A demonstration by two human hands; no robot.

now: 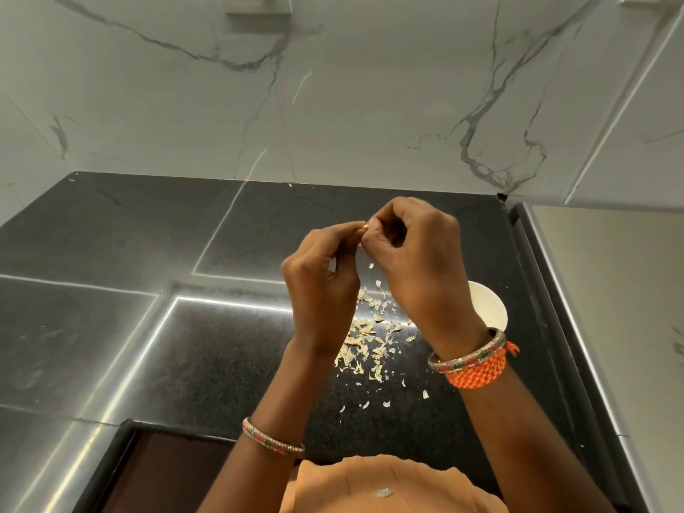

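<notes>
Backdrop: white marble-look wall (333, 105) with grey veins, a switch plate (259, 5) at its top edge. Surface: black speckled countertop (111, 235), glossy, crossed by bright strips of reflected light. Right margin: grey metal surface (610, 272), set just beside the counter's edge. Lower margin: orange garment (388, 486) of the person. Left hand (322, 290): raised above the counter, fingers curled, fingertips pinching a small pale piece (365, 226). Right hand (418, 261): raised opposite, fingers curled, thumb and fingertips pinching the same piece from the other side; both hands meet at it, in the air above the middle of the counter. The piece is too small to identify. White bowl (490, 305): on the counter, partly hidden behind the right wrist. Pale peel scraps (374, 338): a loose scatter on the counter below and between the two hands, a few strays nearer the person. Beaded bangle (272, 436) on the left forearm; a matching bangle (466, 351) and orange thread band (477, 368) on the right wrist.
</notes>
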